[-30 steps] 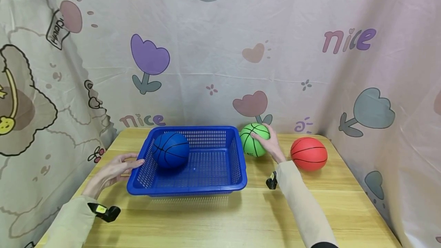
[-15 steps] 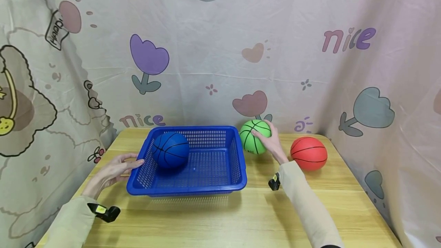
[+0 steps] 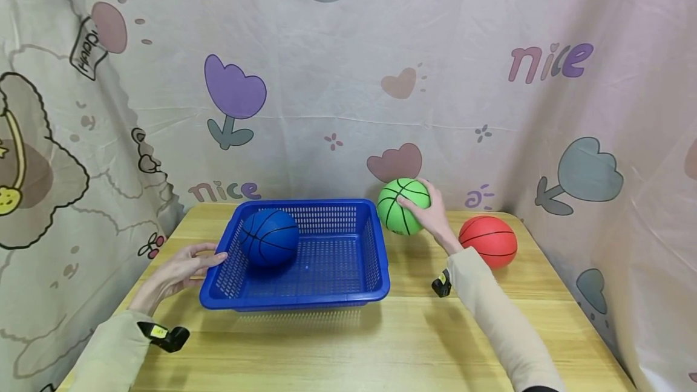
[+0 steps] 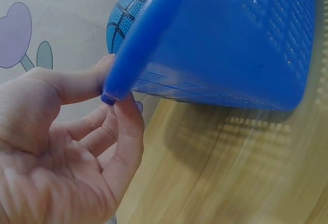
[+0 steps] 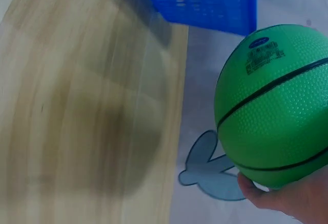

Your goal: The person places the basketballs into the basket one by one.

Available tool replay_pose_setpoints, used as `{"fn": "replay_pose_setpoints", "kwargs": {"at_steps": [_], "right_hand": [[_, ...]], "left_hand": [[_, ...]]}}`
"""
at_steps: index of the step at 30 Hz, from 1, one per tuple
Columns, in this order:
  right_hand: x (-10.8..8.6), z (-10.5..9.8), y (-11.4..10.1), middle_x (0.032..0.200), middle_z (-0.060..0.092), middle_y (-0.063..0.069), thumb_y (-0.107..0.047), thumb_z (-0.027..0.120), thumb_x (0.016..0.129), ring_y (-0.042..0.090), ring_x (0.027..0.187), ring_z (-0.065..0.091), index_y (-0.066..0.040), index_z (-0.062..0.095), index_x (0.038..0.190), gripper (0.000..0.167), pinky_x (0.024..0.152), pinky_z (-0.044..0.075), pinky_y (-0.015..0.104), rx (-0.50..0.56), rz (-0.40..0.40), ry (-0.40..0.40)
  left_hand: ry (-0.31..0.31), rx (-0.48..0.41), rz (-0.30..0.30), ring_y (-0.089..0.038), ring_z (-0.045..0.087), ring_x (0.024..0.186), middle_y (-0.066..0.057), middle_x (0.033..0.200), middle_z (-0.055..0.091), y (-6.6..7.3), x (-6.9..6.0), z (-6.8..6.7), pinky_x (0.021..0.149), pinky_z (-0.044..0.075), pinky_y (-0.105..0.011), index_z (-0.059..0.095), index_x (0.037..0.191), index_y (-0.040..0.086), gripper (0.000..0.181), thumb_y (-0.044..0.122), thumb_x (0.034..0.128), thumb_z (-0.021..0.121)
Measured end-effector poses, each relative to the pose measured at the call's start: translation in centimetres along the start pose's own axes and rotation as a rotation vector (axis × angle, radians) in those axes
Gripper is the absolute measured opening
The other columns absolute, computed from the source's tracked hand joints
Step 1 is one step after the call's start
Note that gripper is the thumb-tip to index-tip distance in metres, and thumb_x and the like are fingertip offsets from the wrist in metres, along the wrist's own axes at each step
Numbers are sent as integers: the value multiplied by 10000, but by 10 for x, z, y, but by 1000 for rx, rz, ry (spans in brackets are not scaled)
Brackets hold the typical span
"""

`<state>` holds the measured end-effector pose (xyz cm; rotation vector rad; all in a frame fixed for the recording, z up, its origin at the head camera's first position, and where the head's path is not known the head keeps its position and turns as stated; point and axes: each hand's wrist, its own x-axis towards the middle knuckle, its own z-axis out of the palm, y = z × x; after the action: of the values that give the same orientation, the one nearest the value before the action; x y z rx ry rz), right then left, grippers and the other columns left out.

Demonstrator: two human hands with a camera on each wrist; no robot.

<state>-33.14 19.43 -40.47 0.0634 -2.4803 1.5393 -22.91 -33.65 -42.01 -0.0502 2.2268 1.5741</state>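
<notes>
A blue mesh basket (image 3: 305, 305) stands on the wooden table with a blue ball (image 3: 269, 238) inside at its left. My left hand (image 3: 182, 268) pinches the basket's left rim; the left wrist view shows the thumb on one side of the rim (image 4: 136, 44) and fingers beneath. My right hand (image 3: 434, 213) grips a green ball (image 3: 402, 207) from its right side, just beyond the basket's right rim. In the right wrist view the green ball (image 5: 277, 106) hangs above the table, with the thumb at its lower edge and the other fingers hidden.
A red ball (image 3: 488, 242) rests on the table (image 3: 414, 343) to the right of my right hand, close to the forearm. Behind the table hangs a printed cloth (image 3: 327, 77), which also runs along both sides.
My right hand has raised the green ball off the table, while the right forearm has shifted a little to the right. The left hand, basket, blue ball and red ball have stayed in place.
</notes>
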Motion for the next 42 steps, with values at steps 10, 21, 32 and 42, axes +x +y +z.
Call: {"fn": "replay_pose_setpoints", "kwargs": {"at_steps": [10,21,32,42], "right_hand": [[-9,3,-25,1531,344,193,-384,788,846,396,1355,433,-262,391,1528,799,1073,439,633,-2,-69,8],[-31,22,-59,1472,378,160,-349,802,838,376,1298,495,-330,428,1487,749,1007,512,579,78,-110,-75],[-56,48,-72,1495,400,111,-307,822,819,369,1319,499,-309,426,1478,768,984,535,561,126,-144,-190],[-79,74,-82,1458,437,155,-310,832,803,394,1275,539,-224,414,1498,816,955,557,537,200,-81,-307]], "left_hand": [[-9,-6,4,-128,697,995,-75,1213,657,-1,1,0,857,616,-361,92,1532,-113,811,326,1038,562],[-16,-25,-8,-135,712,994,-39,1152,705,1,0,0,865,616,-383,119,1531,-118,799,320,1036,568],[-11,-12,-1,-131,697,1008,-73,1205,672,2,-3,1,870,611,-375,104,1528,-119,804,316,1036,568],[-19,-14,-2,-132,703,1004,-51,1186,686,3,-1,0,869,614,-376,95,1534,-122,811,318,1039,563]]}}
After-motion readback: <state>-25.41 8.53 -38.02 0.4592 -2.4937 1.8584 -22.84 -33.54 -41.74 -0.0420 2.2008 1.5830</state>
